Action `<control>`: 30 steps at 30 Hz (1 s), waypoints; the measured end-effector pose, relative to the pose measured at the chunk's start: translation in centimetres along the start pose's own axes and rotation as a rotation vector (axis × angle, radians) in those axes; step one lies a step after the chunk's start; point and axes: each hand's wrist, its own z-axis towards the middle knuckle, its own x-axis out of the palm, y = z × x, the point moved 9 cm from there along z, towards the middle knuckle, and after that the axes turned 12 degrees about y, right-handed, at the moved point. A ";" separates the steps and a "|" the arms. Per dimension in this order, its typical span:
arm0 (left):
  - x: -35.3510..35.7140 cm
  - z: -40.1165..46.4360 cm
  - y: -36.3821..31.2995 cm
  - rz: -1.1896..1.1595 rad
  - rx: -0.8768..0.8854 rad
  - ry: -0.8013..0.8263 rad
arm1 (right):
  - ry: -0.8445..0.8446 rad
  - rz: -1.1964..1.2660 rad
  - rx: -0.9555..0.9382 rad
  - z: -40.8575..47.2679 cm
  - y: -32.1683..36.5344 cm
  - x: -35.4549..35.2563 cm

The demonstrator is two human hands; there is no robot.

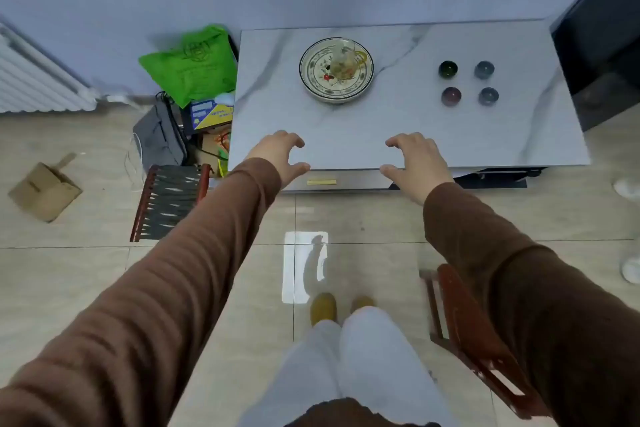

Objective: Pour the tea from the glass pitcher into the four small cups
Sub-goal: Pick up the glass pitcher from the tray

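Pale tiles cover the floor, and a low table (398, 135) with a marbled grey top stands against a plain wall; a green bag (194, 62) and a cardboard box (43, 191) lie off to the left.

From the head camera, the glass pitcher (344, 61) stands on a patterned plate (313, 80) toward the far left of the tabletop, with its handle turned to the right and some yellowish tea in the bottom. The four small cups (467, 83) sit in a square well apart to the right, upright and dark; whether they hold anything is too small to tell.

Both arms reach forward in brown sleeves. The left hand (280, 152) hovers over the near edge of the table, fingers loosely curled and spread, holding nothing. The right hand (415, 159) mirrors it, likewise spread and empty. Neither is near the pitcher yet, so pouring has not begun.

The pitcher looks thin-walled and breakable, light with so little tea, and smooth enough to slip if gripped by the body. The handle is the sensible place to hold it, probably with the right hand, since it faces that way. It may slide on the glazed plate, so a straight lift seems safest. The cups are tiny and would probably tip at a knock from the spout.
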 end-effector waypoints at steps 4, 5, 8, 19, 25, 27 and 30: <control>-1.0 3.2 0.1 -0.005 -0.034 0.042 | 0.027 0.008 0.021 3.3 -0.9 -1.0; -1.3 4.3 0.1 -0.001 -0.043 0.046 | 0.036 0.005 0.024 4.4 -1.2 -1.3; -2.6 7.2 0.0 0.003 -0.065 0.048 | 0.052 0.011 0.020 7.6 -2.0 -2.8; -5.7 17.8 1.6 -0.023 -0.090 0.079 | 0.099 0.029 0.047 18.8 -3.5 -5.1; -7.2 23.7 3.9 -0.025 -0.080 0.090 | 0.086 0.043 0.062 25.1 -2.8 -5.2; -7.3 25.5 4.5 -0.023 -0.086 0.104 | 0.087 0.052 0.070 27.0 -2.9 -5.0; -7.4 28.1 5.1 -0.026 -0.090 0.117 | 0.091 0.060 0.082 29.7 -3.6 -5.1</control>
